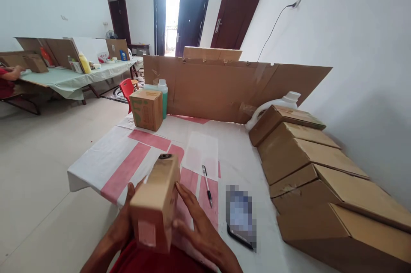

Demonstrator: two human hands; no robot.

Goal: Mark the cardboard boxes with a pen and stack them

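Note:
A closed brown cardboard box (156,194) is in front of me at the near table edge, its long side pointing away. A paler square patch marks its near end, and a dark round spot shows at its far end. My left hand (123,217) presses against its left side, thumb up, with most fingers hidden behind the box. On the other side my right hand (195,224) holds the box with fingertips and thumb against its right face, fingers stretched. Right of this hand lie a pen (207,186) and a phone (240,217) with a blurred screen.
A row of cardboard boxes (324,170) leans along the right side, by a white jug (289,99). Another box (147,110) and a green bottle (163,97) stand at the back left, before a cardboard screen (208,89). A person's arm (13,74) shows far left.

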